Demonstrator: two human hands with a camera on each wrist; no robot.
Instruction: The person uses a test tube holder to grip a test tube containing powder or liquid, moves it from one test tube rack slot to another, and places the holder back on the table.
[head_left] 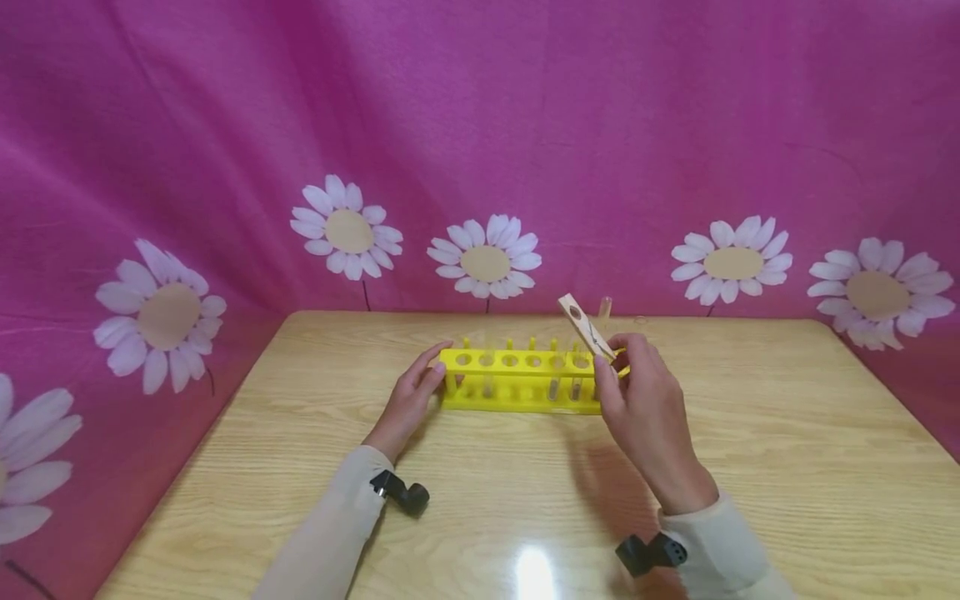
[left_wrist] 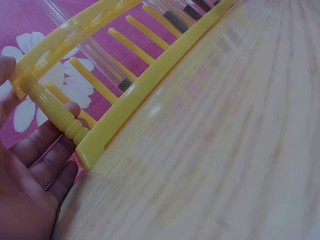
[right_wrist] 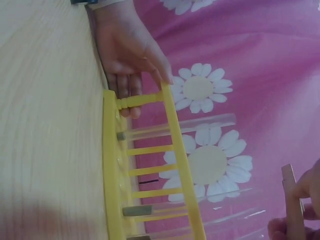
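A yellow test tube rack [head_left: 510,407] stands on the table. My left hand [head_left: 405,404] grips its left end; in the left wrist view the fingers [left_wrist: 52,162] curl behind the end post. Between thumb and fingers of my right hand [head_left: 648,412] is a wooden test tube holder [head_left: 585,326], tilted above the rack's right end. One glass test tube [right_wrist: 205,126] with dark contents at the bottom stands near the left end. More tubes [right_wrist: 137,210] with dark bottoms stand toward the right end. My right hand partly hides that end.
The wooden table [head_left: 787,433] reaches back to a pink cloth [head_left: 600,125] printed with white daisies. A clear tube top [head_left: 605,307] shows behind the wooden holder. Upright yellow pegs [left_wrist: 92,80] line the rack's back.
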